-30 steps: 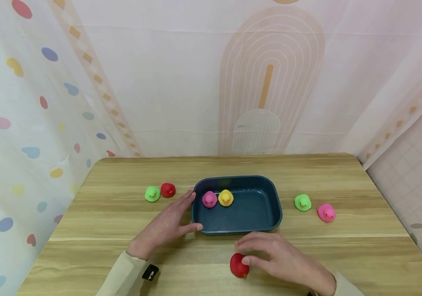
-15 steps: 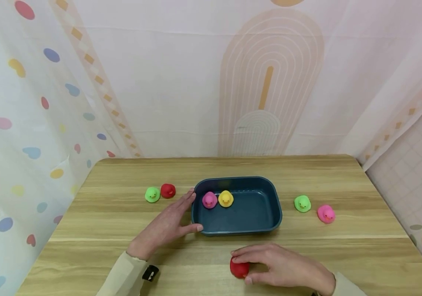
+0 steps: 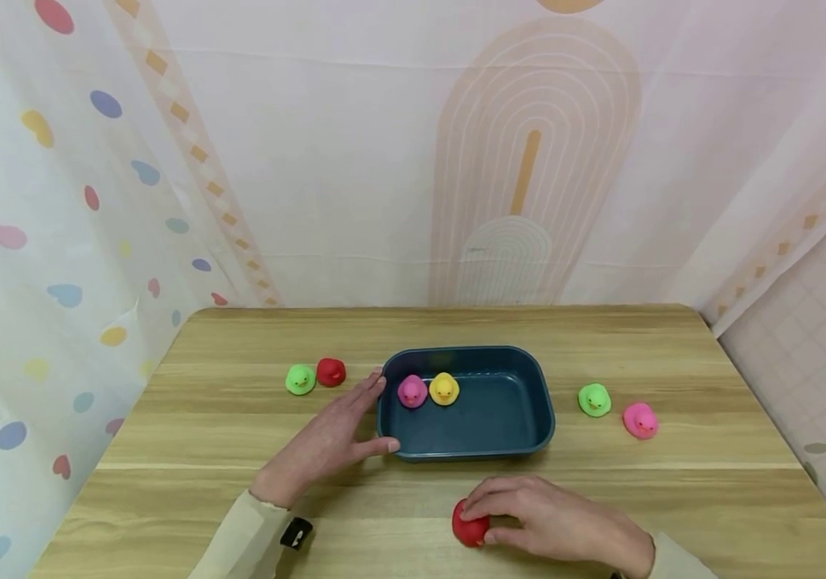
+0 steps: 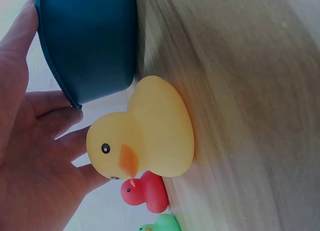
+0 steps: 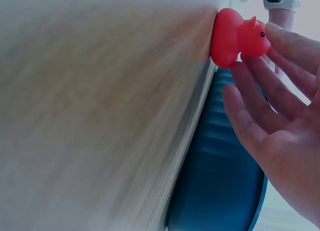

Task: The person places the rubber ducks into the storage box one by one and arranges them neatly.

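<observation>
A dark blue plastic tub (image 3: pixel 492 418) stands mid-table, holding a pink rubber duck (image 3: pixel 411 392) and a yellow rubber duck (image 3: pixel 445 389) at its left end. My left hand (image 3: pixel 322 450) rests against the tub's left side, fingers spread, fingertips touching the rim. Nearer than the tub, my right hand (image 3: pixel 543 516) pinches a red rubber duck (image 3: pixel 470 531) by the head with thumb and fingertips. That duck (image 5: pixel 227 38) is on the table in the right wrist view. Another yellow duck (image 4: pixel 162 131) sits by my left hand in the left wrist view, hidden in the head view.
Left of the tub sit a green duck (image 3: pixel 300 379) and a red duck (image 3: pixel 330 372), side by side. To its right are another green duck (image 3: pixel 594 400) and a bright pink duck (image 3: pixel 640 420). A patterned curtain (image 3: pixel 355 177) hangs behind the wooden table (image 3: pixel 188 482).
My right hand has moved slightly nearer, and its fingers have come down onto the red duck's head and closed on it. The left hand stays at the tub.
</observation>
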Tool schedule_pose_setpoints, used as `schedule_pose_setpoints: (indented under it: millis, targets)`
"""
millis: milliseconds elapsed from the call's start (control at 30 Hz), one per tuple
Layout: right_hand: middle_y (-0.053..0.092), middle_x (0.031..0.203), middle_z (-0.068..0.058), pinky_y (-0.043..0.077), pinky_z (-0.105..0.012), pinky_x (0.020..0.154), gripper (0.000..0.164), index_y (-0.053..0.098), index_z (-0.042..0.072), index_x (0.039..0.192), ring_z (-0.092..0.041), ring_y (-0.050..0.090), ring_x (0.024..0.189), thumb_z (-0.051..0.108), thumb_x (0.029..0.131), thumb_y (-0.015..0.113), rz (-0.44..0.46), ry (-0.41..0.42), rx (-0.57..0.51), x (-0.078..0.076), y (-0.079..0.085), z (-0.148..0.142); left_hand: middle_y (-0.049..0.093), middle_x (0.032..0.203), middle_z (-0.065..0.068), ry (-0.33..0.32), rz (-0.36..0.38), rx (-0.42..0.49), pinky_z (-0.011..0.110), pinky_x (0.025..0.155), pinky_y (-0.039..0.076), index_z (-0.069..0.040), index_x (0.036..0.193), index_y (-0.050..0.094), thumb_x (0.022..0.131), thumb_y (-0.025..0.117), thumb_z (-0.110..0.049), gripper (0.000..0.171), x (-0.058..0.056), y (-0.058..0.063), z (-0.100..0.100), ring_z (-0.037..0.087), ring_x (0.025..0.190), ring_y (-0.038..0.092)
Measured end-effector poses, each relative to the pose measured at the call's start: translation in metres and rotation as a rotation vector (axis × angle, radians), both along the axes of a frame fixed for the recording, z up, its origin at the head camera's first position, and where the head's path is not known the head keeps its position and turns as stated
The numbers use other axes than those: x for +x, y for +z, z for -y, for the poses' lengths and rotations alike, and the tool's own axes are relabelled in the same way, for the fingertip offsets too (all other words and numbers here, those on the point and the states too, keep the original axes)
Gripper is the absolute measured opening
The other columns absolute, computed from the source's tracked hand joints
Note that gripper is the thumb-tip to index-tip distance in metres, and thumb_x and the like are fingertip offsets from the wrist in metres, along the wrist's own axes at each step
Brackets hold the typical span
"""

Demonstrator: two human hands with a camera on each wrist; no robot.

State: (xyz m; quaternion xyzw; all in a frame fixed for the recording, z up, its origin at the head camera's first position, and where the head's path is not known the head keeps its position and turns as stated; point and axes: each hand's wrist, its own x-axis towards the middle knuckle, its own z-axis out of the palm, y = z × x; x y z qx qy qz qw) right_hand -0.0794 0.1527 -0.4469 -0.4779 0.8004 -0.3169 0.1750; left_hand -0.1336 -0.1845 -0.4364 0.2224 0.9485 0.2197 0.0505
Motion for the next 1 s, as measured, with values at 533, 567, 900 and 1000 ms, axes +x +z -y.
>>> schedule_pose_setpoints:
  millis: [533,567,900,1000]
  targets:
    - [0.065,0.128,0.013,0.056,-0.027,0.096,0.026,0.071,0.026,0.128,-0.005,0.059,0.115,0.032,0.105,0.063,-0.017,-0.035,0.008,0.005,0.008,0.002,0.026,0.170,0.011,0.009,0.019,-0.006,0.056,0.115,0.040,-0.004,0.160,0.036,0.090,0.075,-0.056,0.096,0.000,0.002,-0.002,0.039,0.150,0.035]
    - [0.065,0.129,0.012,0.056,-0.027,0.096,0.026,0.071,0.026,0.128,-0.005,0.059,0.115,0.033,0.105,0.063,-0.023,-0.041,-0.003,0.005,0.009,0.002,0.026,0.170,0.011,0.010,0.021,-0.006,0.056,0.115,0.040,-0.004,0.160,0.036,0.090,0.075,-0.055,0.095,0.000,0.002,-0.002,0.039,0.150,0.035]
    - [0.066,0.125,0.012,0.057,-0.026,0.093,0.024,0.073,0.026,0.126,-0.006,0.059,0.112,0.031,0.104,0.066,-0.112,-0.084,-0.148,0.005,0.023,0.001,0.025,0.170,0.011,0.012,0.023,0.001,0.056,0.116,0.039,-0.004,0.160,0.036,0.090,0.077,-0.053,0.096,0.001,0.001,-0.001,0.039,0.151,0.034]
    - [0.066,0.124,0.011,0.057,-0.026,0.092,0.023,0.073,0.025,0.125,-0.007,0.060,0.111,0.028,0.103,0.067,-0.148,-0.083,-0.197,0.005,0.026,0.002,0.025,0.170,0.011,0.008,0.020,0.007,0.055,0.117,0.038,-0.003,0.160,0.036,0.090,0.077,-0.053,0.096,0.001,0.002,-0.001,0.038,0.151,0.034]
